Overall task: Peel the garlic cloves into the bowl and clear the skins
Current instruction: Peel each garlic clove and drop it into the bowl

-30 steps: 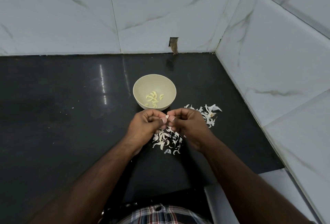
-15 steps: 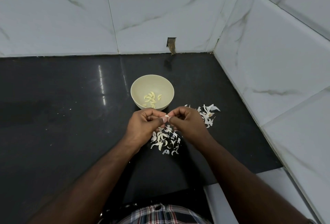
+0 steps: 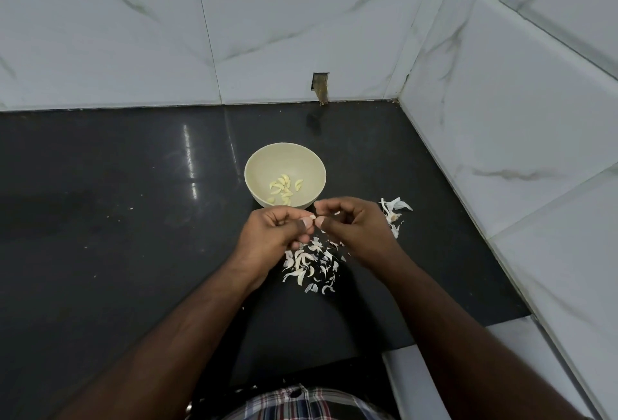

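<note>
a small pale garlic clove (image 3: 311, 217) is pinched between the fingertips of two hands, held in the air just in front of a bowl and above a scatter of skins. the left hand (image 3: 275, 231) has its fingers curled in, thumb and forefinger closed on the clove's left end. the right hand (image 3: 355, 226) is curled the same way, its fingertips meeting the clove's right end; how firmly it grips cannot be told. the two hands almost touch at the clove.

just behind the hands sits a round cream-coloured plastic bowl (image 3: 254, 168), upright on the counter. in its bottom lie a dozen or so peeled yellowish garlic cloves (image 3: 284, 188), loosely heaped. the left hand's knuckles cover a little of the bowl's near rim.

below and between the hands, a pile of thin white papery garlic skins (image 3: 311, 265) lies on the counter, partly hidden by both hands. a second, smaller cluster of white skins and a stem piece (image 3: 394, 212) lies just right of the right hand, which hides its left part.

everything rests on a glossy black stone counter (image 3: 117, 218), with a few pale specks to the left. white marble-patterned wall tiles (image 3: 133, 34) rise behind and along the right, meeting in a corner. a small rectangular brown notch (image 3: 320, 86) is cut in the back wall at counter level. at the bottom edge shows a plaid shirt (image 3: 301, 403).
</note>
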`<state>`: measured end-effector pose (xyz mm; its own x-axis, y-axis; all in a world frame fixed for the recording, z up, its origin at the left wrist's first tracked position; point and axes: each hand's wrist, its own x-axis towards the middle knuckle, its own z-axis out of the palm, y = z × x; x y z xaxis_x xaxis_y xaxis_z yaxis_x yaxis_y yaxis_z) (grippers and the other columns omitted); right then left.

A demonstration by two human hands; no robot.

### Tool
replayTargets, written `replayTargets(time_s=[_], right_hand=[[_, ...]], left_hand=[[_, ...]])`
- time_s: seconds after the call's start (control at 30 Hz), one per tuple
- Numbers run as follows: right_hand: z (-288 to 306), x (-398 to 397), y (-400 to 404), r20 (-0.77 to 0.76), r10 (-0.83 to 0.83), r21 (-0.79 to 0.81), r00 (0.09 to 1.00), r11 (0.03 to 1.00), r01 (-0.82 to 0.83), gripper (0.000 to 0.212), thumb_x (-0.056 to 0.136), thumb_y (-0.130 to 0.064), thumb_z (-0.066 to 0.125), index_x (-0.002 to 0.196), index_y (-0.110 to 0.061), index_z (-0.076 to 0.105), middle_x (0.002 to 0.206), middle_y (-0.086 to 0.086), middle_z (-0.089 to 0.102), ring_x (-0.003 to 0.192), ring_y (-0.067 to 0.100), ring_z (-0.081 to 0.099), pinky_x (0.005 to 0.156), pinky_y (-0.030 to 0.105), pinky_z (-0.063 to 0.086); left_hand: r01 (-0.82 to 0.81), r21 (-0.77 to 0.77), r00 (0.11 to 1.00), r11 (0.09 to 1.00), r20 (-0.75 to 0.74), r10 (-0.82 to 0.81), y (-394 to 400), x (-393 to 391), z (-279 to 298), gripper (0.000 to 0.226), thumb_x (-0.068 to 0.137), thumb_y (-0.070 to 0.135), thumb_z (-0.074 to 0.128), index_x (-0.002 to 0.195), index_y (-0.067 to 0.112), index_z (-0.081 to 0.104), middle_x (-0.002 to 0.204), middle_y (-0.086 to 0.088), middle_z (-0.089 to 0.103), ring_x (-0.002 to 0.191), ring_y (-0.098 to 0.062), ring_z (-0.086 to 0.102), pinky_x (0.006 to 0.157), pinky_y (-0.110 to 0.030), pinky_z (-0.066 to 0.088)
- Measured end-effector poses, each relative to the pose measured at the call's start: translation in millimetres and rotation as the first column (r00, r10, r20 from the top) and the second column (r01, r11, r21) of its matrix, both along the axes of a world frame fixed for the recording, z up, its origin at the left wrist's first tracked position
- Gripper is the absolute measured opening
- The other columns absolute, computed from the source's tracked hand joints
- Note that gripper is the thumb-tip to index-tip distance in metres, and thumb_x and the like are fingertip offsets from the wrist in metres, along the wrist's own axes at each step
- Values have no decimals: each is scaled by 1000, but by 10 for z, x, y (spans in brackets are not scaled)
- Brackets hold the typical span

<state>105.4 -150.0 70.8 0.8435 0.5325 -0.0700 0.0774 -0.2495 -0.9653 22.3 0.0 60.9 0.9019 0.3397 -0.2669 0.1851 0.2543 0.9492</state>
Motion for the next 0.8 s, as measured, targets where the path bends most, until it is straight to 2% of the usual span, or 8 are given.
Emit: replayTargets(time_s=[0.07, 0.17, 0.27, 0.33, 0.47, 0.6, 0.7, 0.8], right_hand=[[-10, 8, -20, -14, 60, 21, 998, 998, -60, 20, 88, -4, 74, 106, -11, 76, 95, 10, 76, 72, 9, 64, 71, 25, 53], [-19, -28, -30, -92, 93, 100, 991, 991, -84, 18, 89, 1, 69, 106, -2, 75, 88, 7, 76, 69, 7, 66, 70, 24, 53], [13, -61, -36, -199, 64, 204, 978, 979, -22, 13, 90, 4, 67, 101, 1, 72, 80, 11, 75, 66, 11, 67, 62, 20, 53], [24, -62, -32, -233, 44, 213, 972, 977, 7, 8, 90, 3, 67, 97, 0, 70, 81, 17, 74, 70, 16, 71, 61, 22, 56], [18, -70, -13, -155, 44, 156, 987, 987, -20, 8, 87, 1, 72, 94, 2, 70, 72, 16, 71, 65, 17, 67, 62, 27, 56], [51, -111, 3, -108, 48, 177, 993, 984, -29, 10, 83, -1, 76, 87, -10, 73, 69, 5, 71, 59, 11, 62, 60, 23, 53], [61, -147, 15, -115, 57, 227, 992, 973, -29, 20, 83, 7, 73, 92, -11, 74, 78, 1, 75, 70, 8, 69, 65, 18, 53], [58, -165, 22, -115, 38, 248, 993, 969, -9, 19, 83, 9, 72, 92, -7, 74, 80, 3, 75, 73, 9, 70, 66, 18, 54]], left_hand=[[44, -76, 998, 996, -41, -47, 11, -17, 1, 9, 92, 3, 66, 91, 2, 75, 74, -8, 69, 61, -11, 59, 55, -17, 46], [94, -167, 991, 982, -82, -109, 22, -30, 12, 8, 92, 8, 68, 91, 2, 73, 70, -5, 67, 58, -9, 56, 53, -17, 45], [73, -76, 990, 994, -114, -81, 37, -28, 3, 13, 89, 18, 73, 85, 5, 71, 68, -4, 65, 58, -10, 55, 54, -20, 42], [42, -6, 994, 999, -100, -43, 37, -30, -8, 12, 88, 19, 75, 83, 8, 71, 68, -3, 64, 59, -10, 54, 55, -22, 42], [21, -55, 999, 998, -43, -23, 26, -37, 6, 7, 88, 9, 74, 92, 4, 72, 73, -7, 67, 62, -10, 57, 56, -23, 41], [27, -111, 999, 993, -32, -31, 8, -25, 42, 8, 85, 6, 74, 92, 2, 72, 68, -6, 67, 60, -9, 57, 53, -18, 41], [11, -175, 999, 985, -29, -16, 13, -24, 54, 5, 86, 6, 73, 91, 4, 72, 68, -7, 65, 60, -9, 56, 52, -16, 42], [14, -192, 999, 981, -29, -20, 15, -32, 69, 4, 86, 5, 73, 90, 5, 73, 70, -8, 65, 61, -9, 56, 52, -16, 44]])
